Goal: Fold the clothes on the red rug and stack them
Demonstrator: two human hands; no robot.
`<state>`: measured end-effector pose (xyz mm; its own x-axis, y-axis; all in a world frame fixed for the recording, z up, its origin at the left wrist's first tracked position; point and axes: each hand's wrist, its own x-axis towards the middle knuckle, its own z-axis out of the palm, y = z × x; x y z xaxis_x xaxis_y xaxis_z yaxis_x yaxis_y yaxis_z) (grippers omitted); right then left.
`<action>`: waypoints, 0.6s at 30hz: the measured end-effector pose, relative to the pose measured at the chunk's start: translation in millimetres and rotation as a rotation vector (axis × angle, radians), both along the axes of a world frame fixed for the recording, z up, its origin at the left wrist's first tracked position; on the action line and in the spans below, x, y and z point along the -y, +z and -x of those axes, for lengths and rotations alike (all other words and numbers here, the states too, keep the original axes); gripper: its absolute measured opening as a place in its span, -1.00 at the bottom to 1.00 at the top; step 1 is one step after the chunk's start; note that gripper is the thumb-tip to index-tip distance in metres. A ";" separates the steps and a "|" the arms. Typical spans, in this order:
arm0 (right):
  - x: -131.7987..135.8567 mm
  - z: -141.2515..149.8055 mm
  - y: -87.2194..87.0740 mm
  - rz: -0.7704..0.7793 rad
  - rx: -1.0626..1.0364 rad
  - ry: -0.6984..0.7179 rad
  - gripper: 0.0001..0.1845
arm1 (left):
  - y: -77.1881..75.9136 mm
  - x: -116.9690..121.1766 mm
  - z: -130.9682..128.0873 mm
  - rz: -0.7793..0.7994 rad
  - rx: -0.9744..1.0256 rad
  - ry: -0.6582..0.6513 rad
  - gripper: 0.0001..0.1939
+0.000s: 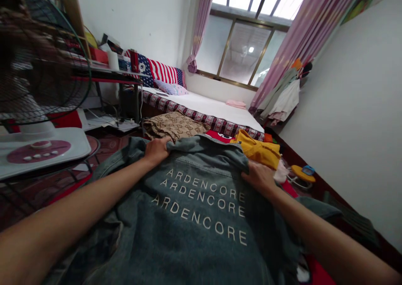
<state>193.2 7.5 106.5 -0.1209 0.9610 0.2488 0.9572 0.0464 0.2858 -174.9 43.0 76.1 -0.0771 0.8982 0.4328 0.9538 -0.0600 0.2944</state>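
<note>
A blue-green denim jacket (201, 243) lies spread before me, back side up, with three rows of white "ARDENCORE" lettering. Near its collar, my left hand (157, 151) is closed on the shoulder on the left. My right hand (258, 177) grips the opposite shoulder, its fingers partly hidden by the cloth. The collar (213, 149) lies between both hands at the far end. One sleeve (119, 159) runs out to the left and another (318, 207) to the right. Just beyond the jacket are a brown patterned folded cloth (176, 124) and a yellow garment (257, 149).
A fan (44, 147) stands at the left beside a cluttered desk (109, 76). Behind is a bed (204, 103) with a flag-patterned cushion (163, 71) under a window. Clothes (284, 101) hang on the right, above a small yellow stool (303, 174).
</note>
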 end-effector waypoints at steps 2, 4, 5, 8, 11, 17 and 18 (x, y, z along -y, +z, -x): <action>-15.7 -4.1 27.4 -0.067 0.024 -0.004 -0.68 | 26.7 -12.3 2.2 -0.046 -0.012 -0.011 -0.75; -35.2 -5.8 49.0 -0.130 0.014 -0.044 -0.66 | 54.1 -31.5 -0.2 -0.074 -0.012 -0.006 -0.71; -44.6 -5.2 55.7 -0.174 0.002 -0.069 -0.64 | 65.9 -41.8 -3.4 -0.090 -0.005 0.002 -0.69; -61.2 3.0 54.1 -0.341 -0.065 -0.136 -0.48 | 84.6 -64.4 -20.2 -0.153 0.001 -0.012 -0.52; -54.3 18.6 18.0 -0.340 -0.147 -0.056 -0.29 | 67.9 -64.1 -41.0 -0.175 -0.045 -0.087 -0.32; -10.8 39.1 -80.4 0.180 -0.189 0.125 -0.36 | -30.9 -14.3 -49.1 0.390 -0.262 -0.682 -0.33; -6.5 40.5 -87.7 0.213 -0.204 0.100 -0.37 | -42.6 -4.8 -45.9 0.449 -0.245 -0.691 -0.31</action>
